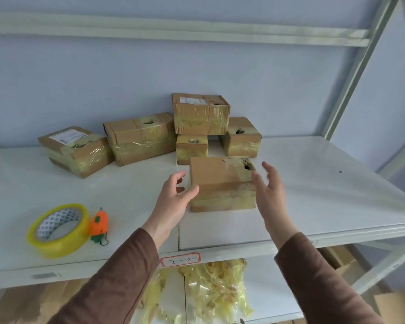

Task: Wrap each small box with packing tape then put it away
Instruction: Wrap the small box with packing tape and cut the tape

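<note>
A small cardboard box with yellowish tape round it stands on the white shelf, near the middle. My left hand is at the box's left side, thumb touching the front left corner, fingers relaxed and apart. At the box's right side my right hand hovers, fingers straight and spread, slightly blurred. Neither hand grips the box. A roll of yellow packing tape lies flat at the front left, with an orange carrot-shaped cutter next to it.
Several taped boxes are piled against the back wall, one stacked on top of two others. A red-framed label marks the shelf's front edge. Crumpled yellow tape scraps lie on the shelf below. A metal upright rises at the right.
</note>
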